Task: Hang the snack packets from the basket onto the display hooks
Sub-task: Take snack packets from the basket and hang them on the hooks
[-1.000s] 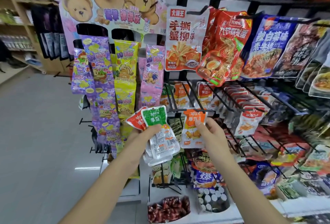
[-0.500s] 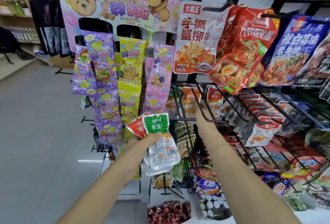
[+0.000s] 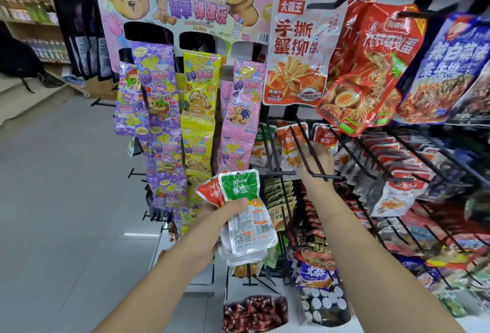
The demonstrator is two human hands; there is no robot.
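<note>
Head view showed the left hand point(image 3: 212, 216) with its fingers and thumb curled round a fanned stack of snack packets point(image 3: 249, 229), the thumb pressed across the front one. The stack was held low in front of the rack, long axis near upright, green and red-orange top ends up and the white printed lower ends leaning down to the right. They were flat, glossy plastic pouches with sealed rims. The right hand point(image 3: 319, 159) was raised among the thin black wire display hooks point(image 3: 303, 155), just beside a hanging orange packet point(image 3: 289, 144). Its fingers were hidden, so their grip could not be told.
</note>
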